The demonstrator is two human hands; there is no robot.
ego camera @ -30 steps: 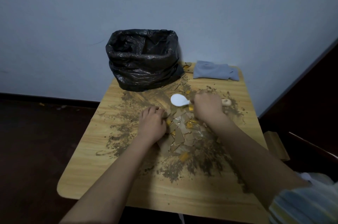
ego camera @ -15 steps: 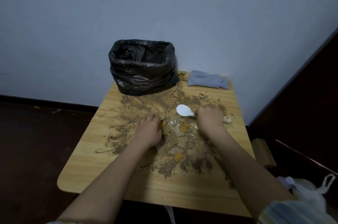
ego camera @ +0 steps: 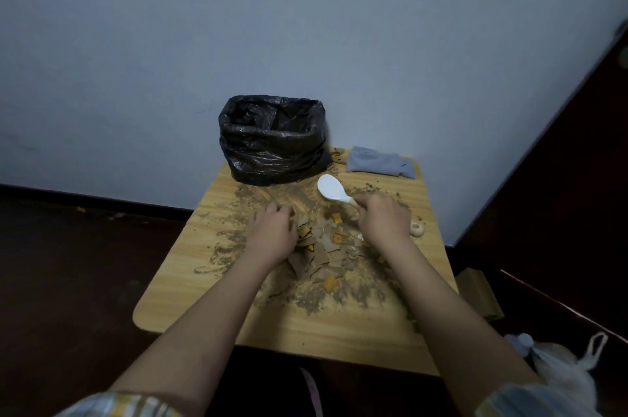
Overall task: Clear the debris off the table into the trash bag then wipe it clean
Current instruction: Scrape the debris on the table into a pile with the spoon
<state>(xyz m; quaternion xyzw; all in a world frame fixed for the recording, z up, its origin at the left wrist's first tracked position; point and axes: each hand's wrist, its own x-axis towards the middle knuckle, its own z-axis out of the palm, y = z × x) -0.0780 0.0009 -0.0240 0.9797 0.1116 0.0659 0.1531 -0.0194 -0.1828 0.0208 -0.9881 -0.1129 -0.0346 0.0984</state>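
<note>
Brown dirt and torn cardboard bits [ego camera: 323,251] heaped mid-surface [ego camera: 210,284], probs so it scoops in one go. Black trash bag [ego camera: 272,141] stands open at far edge, near pile. Grey cloth [ego camera: 379,161] parked beside it for wiping later. Right hand [ego camera: 384,219] curled round white scoop [ego camera: 331,188], knuckles up. Left hand [ego camera: 272,233] palm down on pile's left edge, fingers bent, can't tell if gripping anything.

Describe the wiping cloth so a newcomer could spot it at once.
Start at the black trash bag against the wall on the wooden table. Just right of it, at the table's far right corner, lies the cloth: folded grey-blue fabric, the only soft, clean item there.
</note>
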